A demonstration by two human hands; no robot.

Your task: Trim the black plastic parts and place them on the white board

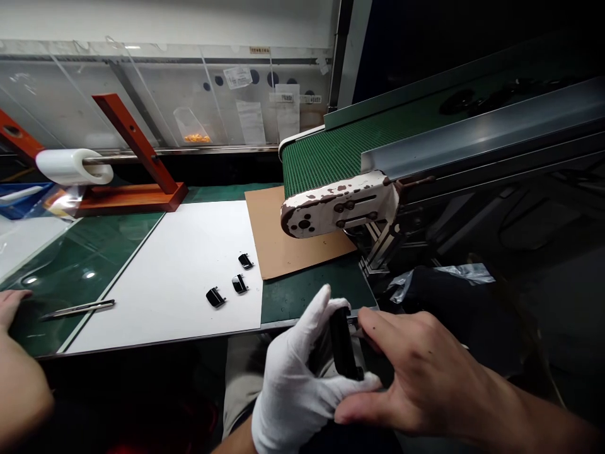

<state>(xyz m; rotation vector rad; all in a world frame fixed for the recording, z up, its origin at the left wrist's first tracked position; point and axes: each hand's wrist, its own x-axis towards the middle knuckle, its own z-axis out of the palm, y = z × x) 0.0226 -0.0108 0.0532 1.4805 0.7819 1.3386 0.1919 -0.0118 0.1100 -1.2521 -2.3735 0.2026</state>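
My left hand (293, 384), in a white glove, is closed round a narrow black part (341, 343) and holds it upright just off the table's front edge. My bare right hand (425, 372) pinches the same part, with the index finger at its top and the thumb near its lower end. A small metal bit shows by the index fingertip. Three small black clips (215, 297) (239, 284) (245, 260) lie on a white sheet (174, 252) to the left of my hands.
A green conveyor belt (331, 151) ends above a brown cardboard sheet (283, 246). Tweezers (78, 309) lie on the green mat. Another person's bare hand (12, 302) rests at the left edge. An orange stand (137, 189) carries a film roll (70, 166).
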